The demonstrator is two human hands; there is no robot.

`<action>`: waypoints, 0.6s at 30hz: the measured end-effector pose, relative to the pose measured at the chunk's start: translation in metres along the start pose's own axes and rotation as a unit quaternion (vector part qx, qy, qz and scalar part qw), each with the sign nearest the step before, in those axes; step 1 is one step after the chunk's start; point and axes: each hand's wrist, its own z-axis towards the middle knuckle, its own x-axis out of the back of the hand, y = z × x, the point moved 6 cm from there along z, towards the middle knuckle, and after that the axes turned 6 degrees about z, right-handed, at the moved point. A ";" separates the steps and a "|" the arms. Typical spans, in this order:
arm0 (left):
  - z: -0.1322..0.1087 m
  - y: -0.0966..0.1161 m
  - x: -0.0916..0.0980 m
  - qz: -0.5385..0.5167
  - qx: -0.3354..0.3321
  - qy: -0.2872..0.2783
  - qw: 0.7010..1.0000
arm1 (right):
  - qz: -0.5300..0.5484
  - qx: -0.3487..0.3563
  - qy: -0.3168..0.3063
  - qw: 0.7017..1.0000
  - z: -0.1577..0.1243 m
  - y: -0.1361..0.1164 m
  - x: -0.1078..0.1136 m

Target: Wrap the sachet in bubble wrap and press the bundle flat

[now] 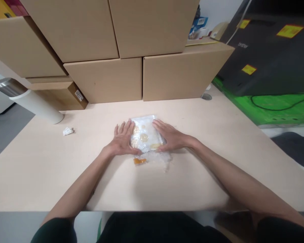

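Note:
A white flat package in clear plastic wrap (145, 134), with round gold marks on it, lies on the pale table (111, 189). Along its near edge, loose clear plastic spreads out, with an orange-brown patch (140, 161). My left hand (123, 139) rests against the package's left side, fingers spread and thumb at the near edge. On the right side lies my right hand (170, 135), fingers and thumb apart, touching the edge. Both hands are open.
Large cardboard boxes (103, 81) are stacked along the table's back. A white bottle with a metal cap (38, 104) stands at the left, near a crumpled white scrap (68, 131). At the back right is a small round grey object (206, 97).

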 end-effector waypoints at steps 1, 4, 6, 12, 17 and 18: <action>0.000 0.000 -0.001 0.005 0.001 -0.002 1.000 | 0.001 0.006 0.005 1.000 0.000 0.001 -0.001; 0.001 0.001 -0.004 0.022 -0.002 -0.004 1.000 | 0.003 0.017 0.025 1.000 0.000 0.002 -0.003; 0.001 0.001 -0.005 0.029 -0.003 -0.006 1.000 | 0.004 0.018 0.033 0.999 0.000 0.002 -0.004; 0.001 -0.002 -0.003 0.018 -0.008 -0.055 0.998 | 0.025 0.007 0.015 1.000 -0.005 -0.002 -0.001; 0.000 -0.002 -0.003 0.032 -0.006 -0.080 0.996 | 0.033 -0.001 -0.024 0.999 -0.009 -0.003 0.000; 0.000 -0.002 -0.004 0.041 0.003 -0.080 0.996 | 0.031 -0.008 -0.023 0.999 -0.008 -0.002 -0.001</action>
